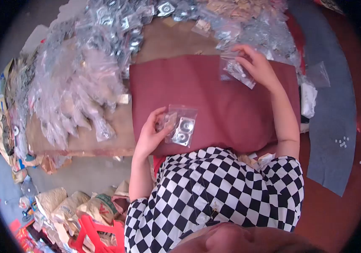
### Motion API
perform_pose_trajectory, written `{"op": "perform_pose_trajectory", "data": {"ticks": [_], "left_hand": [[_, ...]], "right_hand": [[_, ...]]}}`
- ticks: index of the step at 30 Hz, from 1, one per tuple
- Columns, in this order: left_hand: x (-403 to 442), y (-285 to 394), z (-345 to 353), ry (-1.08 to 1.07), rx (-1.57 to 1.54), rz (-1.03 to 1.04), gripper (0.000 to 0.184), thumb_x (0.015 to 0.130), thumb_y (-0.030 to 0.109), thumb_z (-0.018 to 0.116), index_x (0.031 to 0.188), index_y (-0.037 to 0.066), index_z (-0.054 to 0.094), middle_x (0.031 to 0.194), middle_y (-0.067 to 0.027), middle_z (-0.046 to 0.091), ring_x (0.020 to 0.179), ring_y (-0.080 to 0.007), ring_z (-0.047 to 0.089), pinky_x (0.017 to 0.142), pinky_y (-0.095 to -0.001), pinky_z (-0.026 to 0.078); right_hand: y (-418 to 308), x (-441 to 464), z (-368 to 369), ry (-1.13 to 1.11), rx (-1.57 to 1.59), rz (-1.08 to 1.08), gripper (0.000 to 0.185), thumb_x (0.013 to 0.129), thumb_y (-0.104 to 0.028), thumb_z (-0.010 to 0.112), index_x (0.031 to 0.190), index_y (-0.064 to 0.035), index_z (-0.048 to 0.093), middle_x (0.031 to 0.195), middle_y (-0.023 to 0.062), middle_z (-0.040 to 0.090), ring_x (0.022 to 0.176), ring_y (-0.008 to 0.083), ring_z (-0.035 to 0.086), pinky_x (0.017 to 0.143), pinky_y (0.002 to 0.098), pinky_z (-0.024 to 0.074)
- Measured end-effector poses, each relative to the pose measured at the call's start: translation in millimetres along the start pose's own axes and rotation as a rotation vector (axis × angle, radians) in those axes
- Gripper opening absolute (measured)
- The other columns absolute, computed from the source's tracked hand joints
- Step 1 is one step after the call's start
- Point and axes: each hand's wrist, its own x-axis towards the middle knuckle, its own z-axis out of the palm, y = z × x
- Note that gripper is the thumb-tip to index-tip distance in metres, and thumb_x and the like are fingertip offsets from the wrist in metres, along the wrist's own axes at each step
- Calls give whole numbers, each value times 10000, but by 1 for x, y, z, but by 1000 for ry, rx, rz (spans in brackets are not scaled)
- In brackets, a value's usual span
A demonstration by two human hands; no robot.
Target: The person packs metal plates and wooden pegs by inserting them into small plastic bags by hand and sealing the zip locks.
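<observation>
My left hand [150,131] is closed on a clear plastic bag [183,127] with two round metal parts in it, over the near left part of the dark red cloth [201,92]. Fingers and thumb pinch the bag's left side, where a smaller packet shows. At the cloth's far right, my right hand [254,63] is closed at the top of another clear bag [236,71], which holds small shiny pieces. The two bags are well apart.
Many filled clear bags [75,88] are heaped at the left. Metal parts in bags [136,25] lie along the far side, with more small packets [260,38] at the far right. Sacks [77,204] and a red plastic stool [100,234] stand at the lower left.
</observation>
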Motion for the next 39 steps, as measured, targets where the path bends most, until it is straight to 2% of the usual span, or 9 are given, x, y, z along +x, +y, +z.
{"op": "perform_pose_trajectory", "data": {"ticks": [7,13,17,21,25,27,33,37,39], "left_hand": [[-15,-3,-14,165,-60,54,605,813,-146,605,1374,17,448,1058,-55,629,975,-126,603,836,-246,479],[-20,0,-33,314,-217,276,141,874,-98,599,976,-6,632,1066,-104,646,1044,-160,596,956,-314,448],[-14,15,-18,334,-382,258,306,877,-108,600,1152,20,558,1042,-74,649,934,-117,636,799,-241,514],[-2,33,12,126,10,63,657,831,-43,705,1428,56,448,857,-2,660,784,-69,614,699,-210,497],[19,9,18,125,402,-8,723,725,39,787,1388,58,501,884,-84,635,750,-181,618,736,-299,512],[22,9,20,323,904,416,742,696,84,809,1372,59,505,973,-120,622,848,-263,612,809,-371,508],[23,17,21,227,674,107,787,662,98,824,1373,59,489,1066,-140,592,927,-317,588,845,-407,496],[18,27,24,217,684,163,805,682,90,815,1403,76,458,1097,-149,587,919,-293,605,838,-389,508],[13,28,25,246,568,124,775,702,68,794,1402,80,460,1112,-150,587,919,-280,611,822,-373,517]], "right_hand": [[60,-30,24,18,-15,61,508,862,-171,701,1328,-61,531,1087,137,640,995,199,628,872,349,508],[65,-62,5,10,-310,417,400,824,-270,753,1139,-54,633,1014,107,622,918,243,630,819,358,503],[78,-74,19,29,-230,395,263,809,-225,745,982,-72,620,974,91,626,914,258,629,769,371,496],[58,-68,7,6,-200,326,183,811,-126,701,936,-59,585,929,107,628,896,281,628,765,386,493],[-1,-56,-28,-61,-216,-21,157,806,2,633,944,-28,564,906,129,631,871,315,630,772,394,498],[-19,-49,-38,-134,-216,-173,174,799,26,624,955,-19,563,917,134,635,869,323,633,780,394,501],[0,-12,-11,-450,91,-15,294,802,54,638,1087,-4,598,1011,119,642,982,247,631,847,333,498],[47,-8,34,-98,-348,-251,588,752,-40,744,1299,-66,530,1148,148,619,1045,283,618,898,377,492],[47,-13,40,-62,-296,70,556,737,-137,767,1251,-100,555,1121,152,642,1030,335,615,907,419,483]]}}
